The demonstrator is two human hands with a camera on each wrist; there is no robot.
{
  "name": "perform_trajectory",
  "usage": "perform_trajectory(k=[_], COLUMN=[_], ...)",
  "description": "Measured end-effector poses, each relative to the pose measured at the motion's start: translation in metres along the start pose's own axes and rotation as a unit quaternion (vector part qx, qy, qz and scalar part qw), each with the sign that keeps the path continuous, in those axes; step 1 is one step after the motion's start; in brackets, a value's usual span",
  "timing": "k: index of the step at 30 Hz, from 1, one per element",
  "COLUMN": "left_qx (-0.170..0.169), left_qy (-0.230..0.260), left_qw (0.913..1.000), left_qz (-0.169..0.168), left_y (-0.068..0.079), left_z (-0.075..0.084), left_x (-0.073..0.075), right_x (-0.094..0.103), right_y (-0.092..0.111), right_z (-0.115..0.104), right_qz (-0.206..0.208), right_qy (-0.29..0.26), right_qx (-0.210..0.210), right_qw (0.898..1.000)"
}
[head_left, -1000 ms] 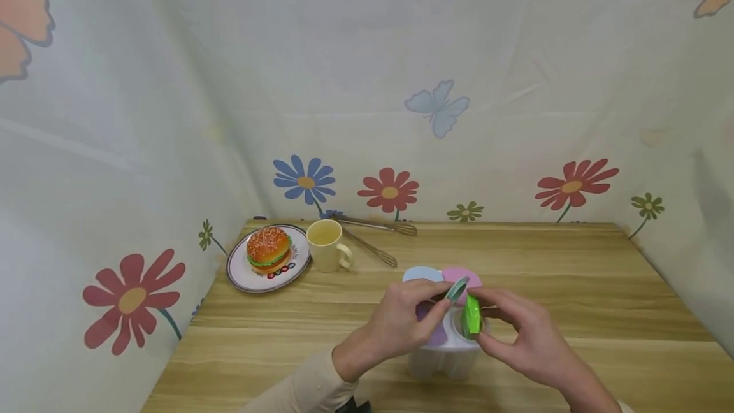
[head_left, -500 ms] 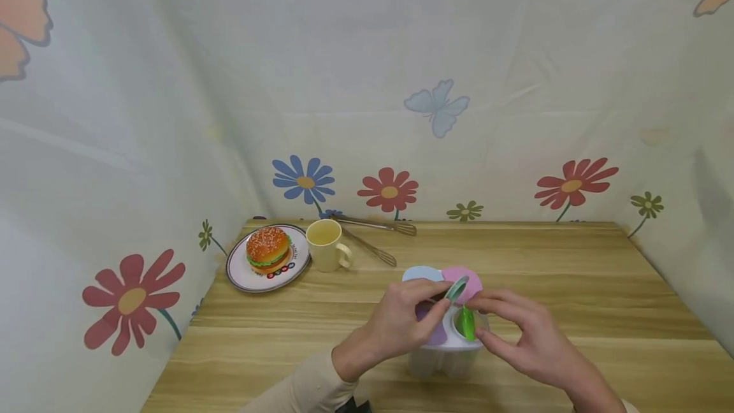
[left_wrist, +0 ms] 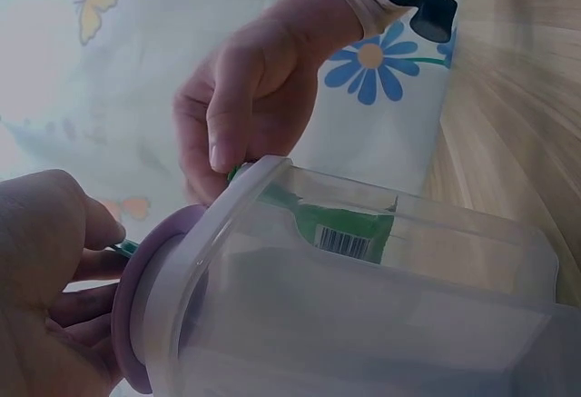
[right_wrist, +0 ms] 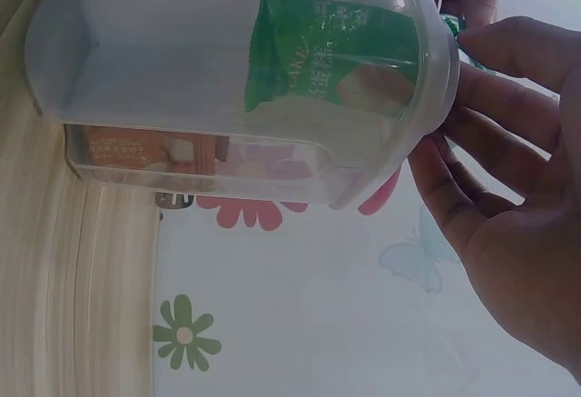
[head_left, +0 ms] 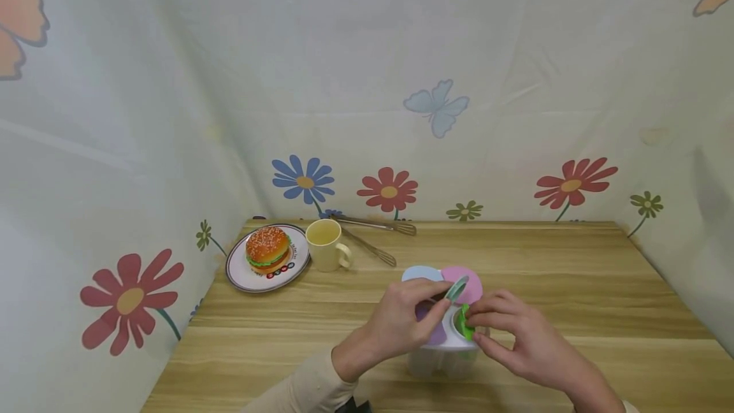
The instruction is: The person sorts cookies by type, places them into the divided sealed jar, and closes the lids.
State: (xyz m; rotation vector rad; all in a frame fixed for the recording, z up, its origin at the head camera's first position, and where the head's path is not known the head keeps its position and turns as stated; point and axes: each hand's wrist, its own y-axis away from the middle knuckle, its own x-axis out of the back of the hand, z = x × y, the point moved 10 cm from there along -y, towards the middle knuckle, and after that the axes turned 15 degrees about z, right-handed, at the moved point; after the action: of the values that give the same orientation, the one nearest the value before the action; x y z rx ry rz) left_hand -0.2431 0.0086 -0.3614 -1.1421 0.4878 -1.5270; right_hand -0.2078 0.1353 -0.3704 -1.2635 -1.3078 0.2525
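Observation:
A clear container (head_left: 441, 362) with a white top (head_left: 450, 340) and several pastel lids stands on the table. My left hand (head_left: 404, 317) pinches a tilted sage-green round lid (head_left: 457, 289) beside an uncovered opening. My right hand (head_left: 524, 336) has its thumb and fingers at the upper end of a bright green snack packet (head_left: 466, 324) in that opening. Most of this packet (right_wrist: 336, 56) shows inside the clear compartment in the right wrist view, with printing on it. A barcode is on the packet (left_wrist: 345, 238) in the left wrist view.
An orange packet (right_wrist: 145, 150) lies in another compartment. Towards the back left are a plate (head_left: 237, 276) with a burger (head_left: 268, 249), a yellow mug (head_left: 325, 250) and two whisks (head_left: 404, 229). A flowered cloth (head_left: 344, 81) hangs behind the table.
The green packet has gone down into the opening, and my right fingers have followed it and curled closer to its top. My left hand holds the lid in the same place.

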Motion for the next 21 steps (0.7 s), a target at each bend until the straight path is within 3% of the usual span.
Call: perform_trajectory(k=[10,16,21], left_qx=[-0.019,-0.037,-0.055], left_qy=[-0.010,-0.016,-0.024], left_qw=[0.9998,0.9991,0.9981], left_qz=[0.005,0.009,0.010], left_y=[-0.0013,-0.0017,-0.0012], left_z=[0.0039,0.0068,0.0085], left_x=[0.0001,-0.0006,-0.0023], right_x=[-0.0043,-0.0065,-0.0013], right_y=[0.0032,0.0058,0.0089], right_z=[-0.0020,-0.0043,-0.0025], right_qz=[-0.039,-0.037,-0.010], right_qy=[-0.007,-0.026,-0.031], right_qx=[0.008,0.025,0.019], right_qw=[0.999,0.999,0.999])
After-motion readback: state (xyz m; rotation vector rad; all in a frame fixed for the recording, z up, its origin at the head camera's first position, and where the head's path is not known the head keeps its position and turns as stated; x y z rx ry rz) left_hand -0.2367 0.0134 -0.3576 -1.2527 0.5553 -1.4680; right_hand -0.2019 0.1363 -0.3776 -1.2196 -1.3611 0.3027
